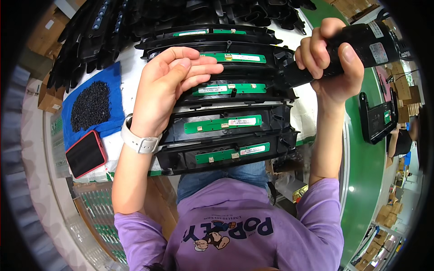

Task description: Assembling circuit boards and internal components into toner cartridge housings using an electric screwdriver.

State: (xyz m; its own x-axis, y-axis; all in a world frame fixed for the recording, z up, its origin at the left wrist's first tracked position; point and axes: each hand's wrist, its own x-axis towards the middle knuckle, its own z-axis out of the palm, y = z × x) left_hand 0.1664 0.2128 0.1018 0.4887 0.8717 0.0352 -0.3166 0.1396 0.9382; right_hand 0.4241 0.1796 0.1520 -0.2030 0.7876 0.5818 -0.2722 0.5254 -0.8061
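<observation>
My right hand [332, 67] grips a black corded electric screwdriver [373, 45]. Its narrow nose points left, over the right ends of several long black plastic housings [181, 160] laid in a row in front of me. Green circuit boards [233, 153] with white labels and small connectors sit inside these housings. Over their left ends is my left hand [169, 77], palm partly turned up. Its fingers stretch toward the right and the thumb lies across the palm; no held thing shows there. The screwdriver's tip is hard to make out against the black plastic.
On the left, a pile of small black screws [90, 106] lies on a blue cloth [116, 86], with a red-cased phone [86, 153] below it. More black parts [190, 13] are heaped at the back. Another black housing [377, 128] lies on the green surface at right, near a person.
</observation>
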